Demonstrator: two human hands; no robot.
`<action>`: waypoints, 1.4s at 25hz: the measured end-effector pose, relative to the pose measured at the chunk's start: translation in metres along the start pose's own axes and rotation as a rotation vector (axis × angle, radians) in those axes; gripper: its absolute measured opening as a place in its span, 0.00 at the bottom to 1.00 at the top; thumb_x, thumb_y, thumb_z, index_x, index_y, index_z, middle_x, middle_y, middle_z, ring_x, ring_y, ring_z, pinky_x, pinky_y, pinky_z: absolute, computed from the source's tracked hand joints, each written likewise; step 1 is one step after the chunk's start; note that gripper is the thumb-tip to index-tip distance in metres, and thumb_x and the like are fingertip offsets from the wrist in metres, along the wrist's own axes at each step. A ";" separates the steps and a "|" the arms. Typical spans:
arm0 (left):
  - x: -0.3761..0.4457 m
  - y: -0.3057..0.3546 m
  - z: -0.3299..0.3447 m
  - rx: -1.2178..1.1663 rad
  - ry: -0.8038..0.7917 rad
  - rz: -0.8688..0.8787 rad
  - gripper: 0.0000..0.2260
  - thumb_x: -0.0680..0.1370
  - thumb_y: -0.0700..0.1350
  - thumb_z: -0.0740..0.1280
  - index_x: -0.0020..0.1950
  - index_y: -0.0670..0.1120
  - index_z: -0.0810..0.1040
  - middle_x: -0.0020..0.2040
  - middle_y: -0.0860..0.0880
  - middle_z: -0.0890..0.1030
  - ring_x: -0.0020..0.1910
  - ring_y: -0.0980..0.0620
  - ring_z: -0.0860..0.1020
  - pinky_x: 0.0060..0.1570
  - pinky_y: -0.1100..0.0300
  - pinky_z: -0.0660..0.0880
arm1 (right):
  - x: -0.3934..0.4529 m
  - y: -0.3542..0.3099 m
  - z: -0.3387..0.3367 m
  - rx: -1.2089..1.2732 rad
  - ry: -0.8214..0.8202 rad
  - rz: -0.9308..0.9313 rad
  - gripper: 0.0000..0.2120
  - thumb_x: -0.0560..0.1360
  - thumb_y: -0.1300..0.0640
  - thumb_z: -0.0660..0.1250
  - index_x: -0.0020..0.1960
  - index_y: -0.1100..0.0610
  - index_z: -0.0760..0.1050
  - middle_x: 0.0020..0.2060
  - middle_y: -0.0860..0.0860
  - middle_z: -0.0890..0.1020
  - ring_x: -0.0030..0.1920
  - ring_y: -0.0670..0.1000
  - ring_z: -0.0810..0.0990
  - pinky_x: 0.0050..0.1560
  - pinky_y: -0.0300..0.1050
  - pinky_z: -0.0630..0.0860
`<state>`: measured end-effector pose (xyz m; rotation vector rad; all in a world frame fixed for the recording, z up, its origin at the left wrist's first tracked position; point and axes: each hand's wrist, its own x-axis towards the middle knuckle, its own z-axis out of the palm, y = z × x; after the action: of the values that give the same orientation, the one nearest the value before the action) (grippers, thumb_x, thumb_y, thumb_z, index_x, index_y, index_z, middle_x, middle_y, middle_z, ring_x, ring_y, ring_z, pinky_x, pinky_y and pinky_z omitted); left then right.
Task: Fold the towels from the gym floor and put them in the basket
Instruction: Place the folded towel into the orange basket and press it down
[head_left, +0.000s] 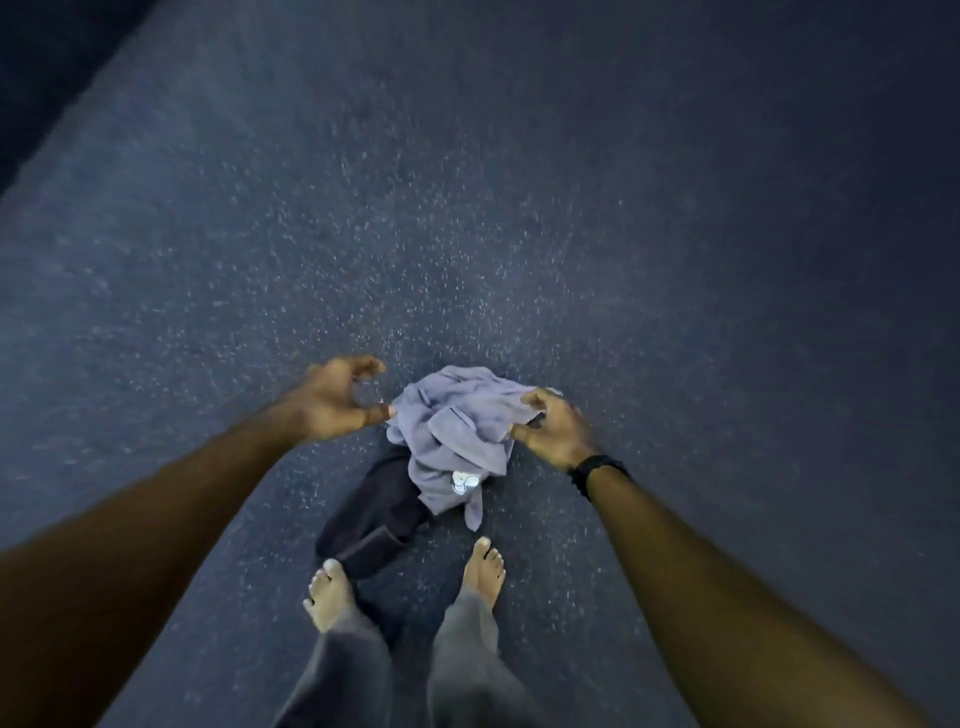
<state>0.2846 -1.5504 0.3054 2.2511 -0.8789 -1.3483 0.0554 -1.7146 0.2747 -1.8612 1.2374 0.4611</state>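
While you look straight down from the head view, your two bare arms reach out over a dark speckled floor (519, 234). A crumpled grey towel (457, 436) lies bunched on that floor just ahead of your bare feet, and a dark towel (374, 514) lies partly under its near-left side, its near end touching the toes of your left foot (330, 592). Your right foot (484, 569) stands just beside the grey towel's trailing near corner.

Your right hand (553, 428) is on the right edge of the grey towel, thumb and fingers curled and pinching a fold of cloth there; a black band (597, 470) sits on that wrist. Your left hand (332, 397) hovers at the towel's left edge with its fingers curled in a loose claw; the thumb tip is just touching or just short of the cloth, and you cannot tell which because of blur. It holds nothing that shows.

A small pale tag or label (464, 480) shows on the grey towel's near part.

The floor runs bare and wide beyond the towels, to the far side and to both left and right of your arms. Its only visible edge is a darker strip (47, 67) cutting across the far-left corner of the view, well apart from the towels. No basket is in view.
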 end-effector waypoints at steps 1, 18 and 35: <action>0.023 -0.019 0.021 0.011 -0.035 -0.009 0.26 0.71 0.46 0.75 0.66 0.44 0.72 0.60 0.48 0.75 0.61 0.51 0.73 0.61 0.59 0.69 | 0.023 0.018 0.025 -0.022 -0.027 0.003 0.22 0.73 0.54 0.70 0.64 0.58 0.72 0.60 0.53 0.77 0.58 0.55 0.77 0.56 0.45 0.73; 0.133 -0.148 0.163 -0.086 -0.045 -0.044 0.22 0.71 0.45 0.75 0.63 0.46 0.73 0.55 0.47 0.76 0.54 0.50 0.75 0.54 0.61 0.71 | 0.167 0.098 0.185 -0.219 0.098 -0.054 0.10 0.78 0.58 0.61 0.58 0.60 0.72 0.57 0.61 0.78 0.59 0.62 0.75 0.59 0.55 0.73; -0.144 0.175 -0.217 -0.091 0.501 0.301 0.24 0.72 0.49 0.74 0.65 0.47 0.73 0.63 0.47 0.76 0.60 0.53 0.74 0.58 0.64 0.68 | -0.124 -0.302 -0.259 -0.205 0.389 -0.692 0.07 0.79 0.53 0.56 0.45 0.55 0.67 0.41 0.52 0.76 0.42 0.56 0.73 0.42 0.51 0.70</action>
<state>0.3698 -1.5819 0.6058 2.1332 -0.9004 -0.6370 0.2312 -1.7995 0.6426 -2.4765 0.7070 -0.1682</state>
